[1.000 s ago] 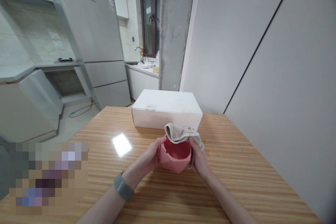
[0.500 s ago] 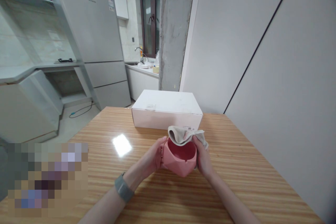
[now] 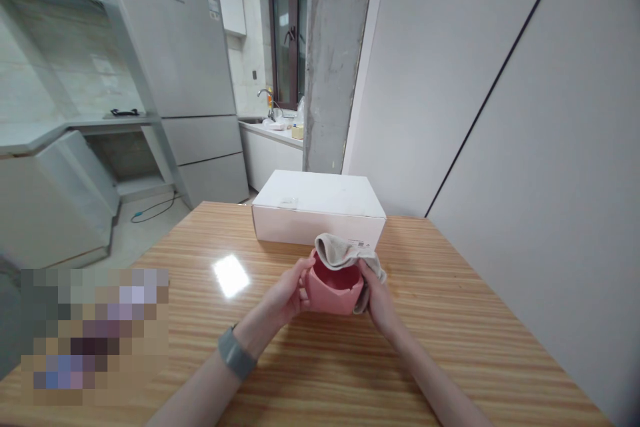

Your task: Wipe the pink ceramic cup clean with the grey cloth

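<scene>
In the head view, the left hand (image 3: pixel 290 295) grasps the left side of a pink bowl (image 3: pixel 333 298), its thumb near the rim and its fingers along the faceted outer wall. The right hand (image 3: pixel 379 299) pinches a grey cloth (image 3: pixel 339 253) against the bowl's right side; the cloth folds over the far rim and hangs down beside the right wall. The bowl is between the two hands, mouth up and tilted toward the wearer, over a wood-grain worktop (image 3: pixel 450 327); whether its base touches the surface I cannot tell. Just beyond it, a closed white box (image 3: pixel 315 226) rests on the worktop. A grey band (image 3: pixel 237 352) circles the left wrist. Farther back stand a tall fridge (image 3: pixel 170 47) and a bare concrete pillar (image 3: pixel 334 67). The lower left corner is pixelated past recognition.
</scene>
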Demonstrator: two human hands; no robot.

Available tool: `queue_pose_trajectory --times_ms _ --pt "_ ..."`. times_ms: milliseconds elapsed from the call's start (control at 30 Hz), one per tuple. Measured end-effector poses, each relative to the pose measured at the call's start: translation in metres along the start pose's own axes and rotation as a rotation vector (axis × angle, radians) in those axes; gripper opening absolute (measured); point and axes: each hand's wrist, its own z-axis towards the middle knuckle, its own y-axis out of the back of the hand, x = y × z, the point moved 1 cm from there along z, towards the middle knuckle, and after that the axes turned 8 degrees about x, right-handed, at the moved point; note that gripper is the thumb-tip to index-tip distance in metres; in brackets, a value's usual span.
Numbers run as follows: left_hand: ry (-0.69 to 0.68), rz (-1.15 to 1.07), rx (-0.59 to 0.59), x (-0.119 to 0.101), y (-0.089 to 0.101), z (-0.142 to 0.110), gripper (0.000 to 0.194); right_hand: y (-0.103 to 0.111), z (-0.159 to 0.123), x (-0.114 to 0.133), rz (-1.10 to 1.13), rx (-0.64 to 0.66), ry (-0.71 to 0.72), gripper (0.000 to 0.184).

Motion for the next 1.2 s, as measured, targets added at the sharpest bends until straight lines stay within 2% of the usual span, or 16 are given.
queue_pose_trajectory --times_ms 67,167,233,300,400,467,667,867,1033,1100,1200 --pt "-0.085 -0.018 0.000 0.004 -0.003 0.001 0.033 -0.005 -0.003 -0.002 0.014 -0.060 0.070 0.042" --pt "-0.184 -0.032 0.077 0.008 -0.010 -0.001 0.032 -0.006 -0.005 -0.005 0.013 -0.127 0.136 0.041" --pt "-0.149 -0.019 0.141 0.008 -0.013 -0.002 0.030 -0.002 -0.003 -0.004 0.027 -0.132 0.129 0.038" --pt "-0.054 0.011 0.168 0.005 -0.013 -0.003 0.035 0.004 0.000 -0.003 0.047 -0.115 0.108 0.036" --pt "0.069 0.079 0.121 0.004 -0.009 -0.004 0.048 0.009 0.003 -0.003 0.083 -0.079 0.070 0.034" --pt "0.080 0.104 0.073 0.005 -0.006 -0.003 0.048 0.010 0.003 -0.004 0.113 -0.058 0.035 0.032" --pt "0.032 0.058 -0.006 0.008 -0.004 0.000 0.043 0.006 0.003 -0.007 0.139 -0.026 0.016 0.030" --pt "-0.097 0.021 -0.038 0.002 -0.005 0.000 0.040 -0.004 -0.006 -0.005 -0.003 -0.074 0.090 0.036" --pt "-0.188 -0.018 0.079 0.006 -0.012 -0.004 0.031 -0.006 -0.009 -0.005 -0.023 -0.110 0.165 0.035" --pt "-0.149 -0.023 0.124 0.006 -0.013 -0.006 0.031 -0.002 -0.005 -0.005 0.012 -0.122 0.150 0.035" --pt "-0.045 -0.009 0.186 0.005 -0.013 -0.007 0.041 0.005 0.002 -0.004 0.082 -0.107 0.078 0.032"
